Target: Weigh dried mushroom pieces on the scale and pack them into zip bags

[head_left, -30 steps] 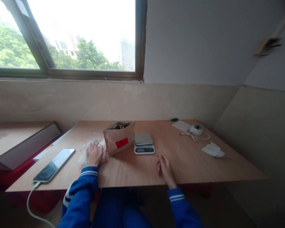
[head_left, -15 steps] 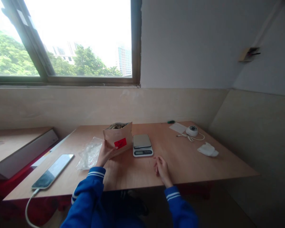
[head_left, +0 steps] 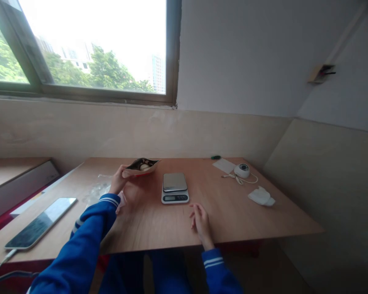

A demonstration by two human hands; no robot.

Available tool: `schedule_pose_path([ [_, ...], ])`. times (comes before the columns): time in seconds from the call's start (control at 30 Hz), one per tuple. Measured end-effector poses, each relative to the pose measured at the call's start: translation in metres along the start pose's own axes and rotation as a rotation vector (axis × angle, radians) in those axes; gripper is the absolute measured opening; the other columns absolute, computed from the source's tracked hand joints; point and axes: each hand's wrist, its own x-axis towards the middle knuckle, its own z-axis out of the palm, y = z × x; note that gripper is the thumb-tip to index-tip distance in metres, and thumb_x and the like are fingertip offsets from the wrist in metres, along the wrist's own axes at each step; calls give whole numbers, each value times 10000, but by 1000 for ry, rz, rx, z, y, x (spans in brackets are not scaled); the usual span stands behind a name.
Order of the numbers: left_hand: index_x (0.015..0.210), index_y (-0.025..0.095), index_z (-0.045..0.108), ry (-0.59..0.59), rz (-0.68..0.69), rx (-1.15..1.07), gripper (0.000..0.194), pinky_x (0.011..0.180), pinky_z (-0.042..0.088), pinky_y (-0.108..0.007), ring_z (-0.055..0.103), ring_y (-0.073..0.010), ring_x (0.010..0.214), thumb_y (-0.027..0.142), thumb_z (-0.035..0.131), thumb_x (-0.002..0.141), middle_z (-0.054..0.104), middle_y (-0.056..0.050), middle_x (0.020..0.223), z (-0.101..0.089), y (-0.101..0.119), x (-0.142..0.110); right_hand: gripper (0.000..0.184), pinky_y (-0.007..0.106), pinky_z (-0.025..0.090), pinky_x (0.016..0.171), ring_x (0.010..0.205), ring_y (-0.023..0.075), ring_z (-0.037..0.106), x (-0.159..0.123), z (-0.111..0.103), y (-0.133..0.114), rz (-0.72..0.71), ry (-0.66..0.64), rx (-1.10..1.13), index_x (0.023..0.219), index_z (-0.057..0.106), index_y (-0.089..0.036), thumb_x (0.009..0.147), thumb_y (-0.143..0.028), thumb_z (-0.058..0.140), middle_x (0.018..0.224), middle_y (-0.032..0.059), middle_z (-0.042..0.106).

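My left hand [head_left: 118, 181] grips a brown paper bag [head_left: 142, 166] by its left edge and holds it lifted and tipped toward me, so its open mouth and pale contents show. My right hand [head_left: 200, 222] rests on the wooden table [head_left: 239, 212] near the front edge, fingers loosely apart and holding nothing. A small digital kitchen scale [head_left: 174, 188] with a steel platform stands just right of the bag, between the two hands. A heap of clear plastic bags [head_left: 95, 189] lies behind my left wrist.
A phone or tablet [head_left: 41, 222] on a white cable lies at the table's left front. At the back right lie a white round device [head_left: 242, 170] with its cord, a paper slip [head_left: 223, 165], a green pen [head_left: 215, 157] and crumpled white tissue [head_left: 260, 197].
My left hand left the plastic bags, took hold of the paper bag, then lifted and tipped it. My right hand stayed put. The view has swung slightly right.
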Motion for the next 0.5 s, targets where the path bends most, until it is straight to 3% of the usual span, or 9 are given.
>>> schedule_pose_path([
  [0.13, 990, 194, 570, -93, 92, -71, 431, 943, 448, -376, 602, -252, 1067, 491, 579, 677, 637, -92, 1180, -1, -4, -3, 497, 134, 293, 285, 308, 36, 422, 2, 0, 2, -3, -7, 4, 889, 584, -169, 791, -650, 507, 579, -50, 547],
  [0.27, 877, 185, 578, -153, 85, -76, 355, 962, 441, -394, 595, -265, 1096, 497, 501, 726, 623, -122, 1212, 3, -15, -12, 510, 131, 285, 276, 299, 33, 401, 2, 1, 2, 0, -7, 31, 874, 584, -167, 770, -662, 522, 554, -60, 527],
  [0.5, 967, 218, 582, -199, 103, 119, 255, 938, 454, -319, 601, -216, 1103, 291, 450, 761, 628, -75, 1220, 11, -36, -15, 483, 127, 288, 285, 313, 32, 404, 2, 1, 2, 16, -15, 35, 876, 590, -170, 781, -640, 526, 561, -51, 537],
])
